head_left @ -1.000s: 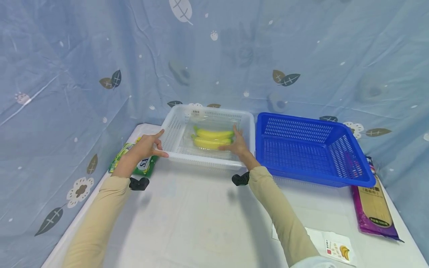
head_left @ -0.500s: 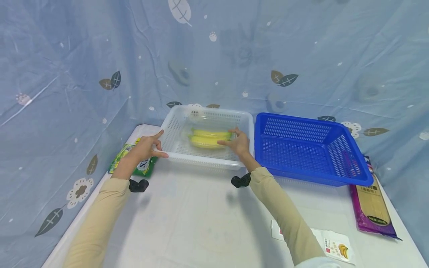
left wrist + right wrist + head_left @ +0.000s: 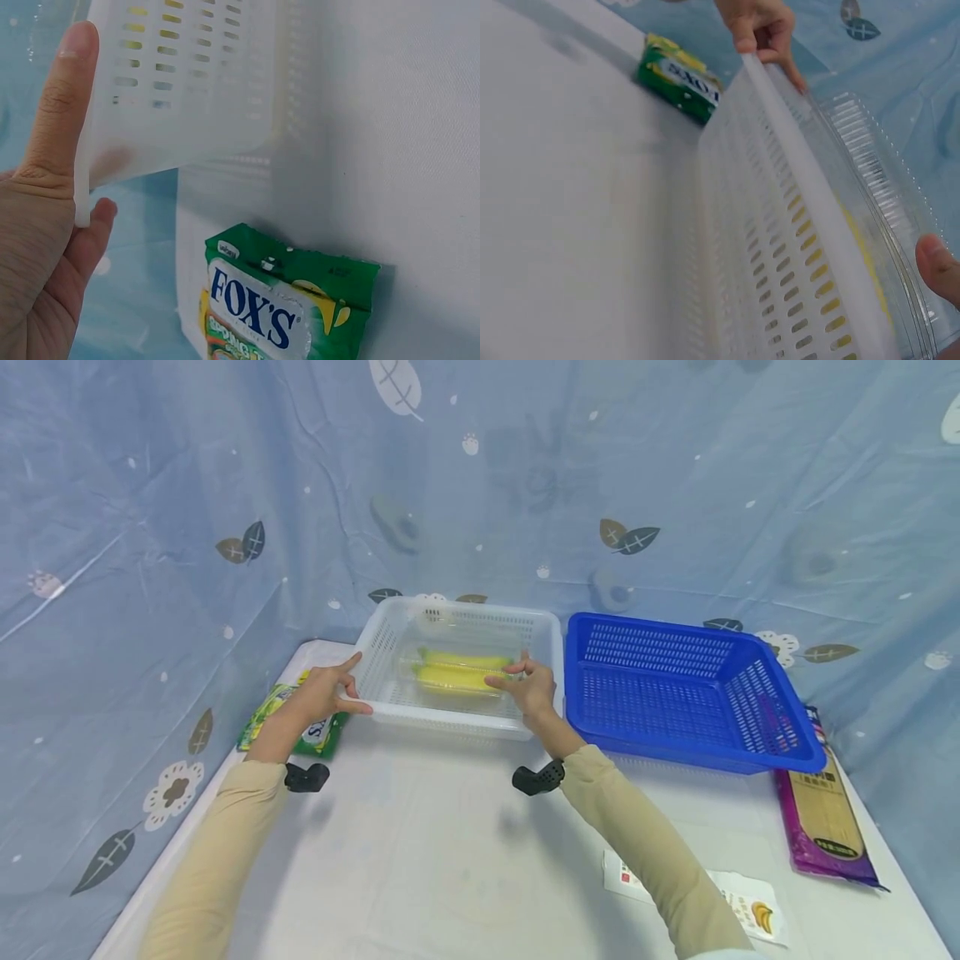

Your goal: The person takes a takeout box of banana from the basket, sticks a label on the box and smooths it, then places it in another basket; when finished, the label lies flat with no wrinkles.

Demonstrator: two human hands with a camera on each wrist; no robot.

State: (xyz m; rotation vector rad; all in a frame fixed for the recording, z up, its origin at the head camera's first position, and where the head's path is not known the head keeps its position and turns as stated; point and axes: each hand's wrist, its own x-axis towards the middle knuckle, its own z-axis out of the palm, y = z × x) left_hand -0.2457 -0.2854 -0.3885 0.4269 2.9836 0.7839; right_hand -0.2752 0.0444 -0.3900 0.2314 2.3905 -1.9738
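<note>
My left hand (image 3: 322,693) grips the left rim of the white basket (image 3: 442,718), thumb and fingers on either side of the rim, as the left wrist view (image 3: 56,157) also shows. My right hand (image 3: 534,693) holds the right end of a clear plastic box (image 3: 892,217) inside that basket. Yellow bananas (image 3: 457,677) with green tips lie in the box. In the right wrist view the thumb (image 3: 939,270) touches the box's lid edge; the other right fingers are mostly out of that view.
A blue basket (image 3: 652,702) stands right beside the white one. A green Fox's bag (image 3: 292,300) lies left of the white basket, a purple noodle pack (image 3: 828,818) at the far right. Flat white packets (image 3: 750,906) lie near my right forearm. A patterned curtain (image 3: 480,485) hangs behind.
The box with the bananas has shifted slightly left in the basket, and my right fingers have drawn closer together on its end. My left hand stays on the rim.
</note>
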